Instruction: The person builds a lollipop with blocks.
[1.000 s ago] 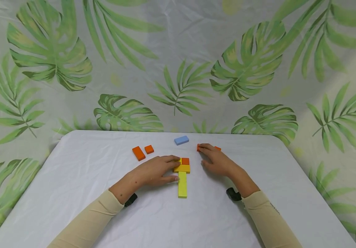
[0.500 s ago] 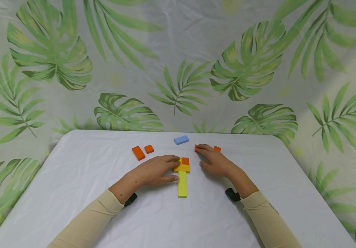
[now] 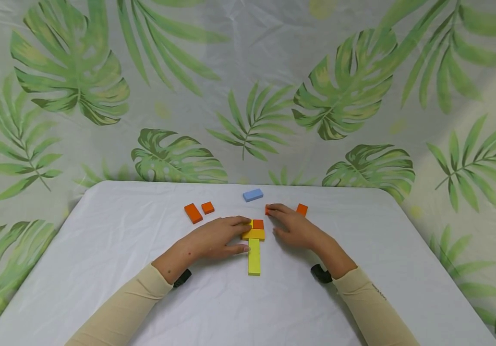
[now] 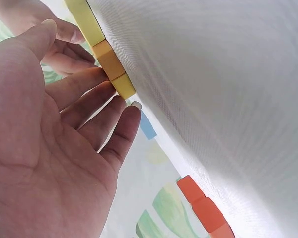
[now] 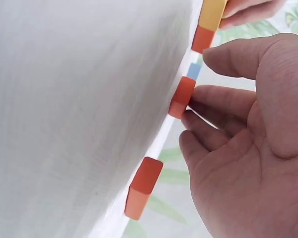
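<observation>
A flat arrangement of blocks lies mid-table: a long light-yellow block [image 3: 254,262], a wide orange-yellow block [image 3: 255,235] across its far end, and beyond that a small yellow block [image 4: 123,86] beside a small red-orange one [image 3: 258,224]. My left hand [image 3: 217,238] rests at its left side, extended fingertips against the yellow block, thumb by the long block. To the right, my right hand [image 3: 297,228] touches a separate small red-orange block [image 5: 183,96] with straight fingertips. Its thumb stands apart from that block.
A blue block [image 3: 253,195] lies near the far edge of the white-covered table [image 3: 213,312]. Back left are a longer orange block [image 3: 193,214] and a small orange one [image 3: 207,208]. Another orange block [image 3: 302,210] sits behind my right hand. A leaf-print cloth [image 3: 248,120] hangs behind.
My right hand has slid left with the small red-orange block, closer to the arrangement, uncovering more of the orange block behind it. The left hand has stayed in place.
</observation>
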A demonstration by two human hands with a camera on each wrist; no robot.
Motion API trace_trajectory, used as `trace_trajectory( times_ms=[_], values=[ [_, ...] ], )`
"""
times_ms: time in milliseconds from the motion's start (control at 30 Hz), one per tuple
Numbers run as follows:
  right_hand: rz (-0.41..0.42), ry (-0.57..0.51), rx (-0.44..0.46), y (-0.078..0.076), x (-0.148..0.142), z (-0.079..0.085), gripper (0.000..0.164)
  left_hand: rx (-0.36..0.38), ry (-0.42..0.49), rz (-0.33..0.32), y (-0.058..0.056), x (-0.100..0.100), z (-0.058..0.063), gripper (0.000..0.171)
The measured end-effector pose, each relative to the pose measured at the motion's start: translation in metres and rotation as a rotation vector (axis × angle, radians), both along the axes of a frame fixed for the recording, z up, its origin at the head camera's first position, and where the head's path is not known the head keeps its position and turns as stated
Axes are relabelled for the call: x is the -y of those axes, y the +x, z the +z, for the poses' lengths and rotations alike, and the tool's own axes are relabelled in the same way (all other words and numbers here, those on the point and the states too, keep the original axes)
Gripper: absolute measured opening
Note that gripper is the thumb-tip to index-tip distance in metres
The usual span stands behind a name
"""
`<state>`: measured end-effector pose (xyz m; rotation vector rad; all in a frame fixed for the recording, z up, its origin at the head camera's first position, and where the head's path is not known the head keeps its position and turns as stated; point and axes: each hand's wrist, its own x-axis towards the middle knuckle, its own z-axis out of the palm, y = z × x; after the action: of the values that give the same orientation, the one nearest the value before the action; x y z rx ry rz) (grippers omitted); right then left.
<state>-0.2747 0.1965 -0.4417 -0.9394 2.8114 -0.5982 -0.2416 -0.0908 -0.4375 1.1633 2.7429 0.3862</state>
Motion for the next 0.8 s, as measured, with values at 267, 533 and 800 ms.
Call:
trace_trajectory(
  times_ms=[267,533,800],
  values=[
    [0.041,0.010,-0.022,0.003,0.005,-0.002,0.050,0.003,-0.008,0.004,0.001,-0.001,0.001,0.066],
    [0.054,0.029,-0.013,0.008,0.012,0.000,0.052,0.002,-0.005,0.004,0.001,0.000,0.000,0.066],
    [0.094,0.008,-0.024,0.011,0.015,-0.002,0.054,0.000,0.004,0.003,0.002,-0.001,0.000,0.066]
  ],
)
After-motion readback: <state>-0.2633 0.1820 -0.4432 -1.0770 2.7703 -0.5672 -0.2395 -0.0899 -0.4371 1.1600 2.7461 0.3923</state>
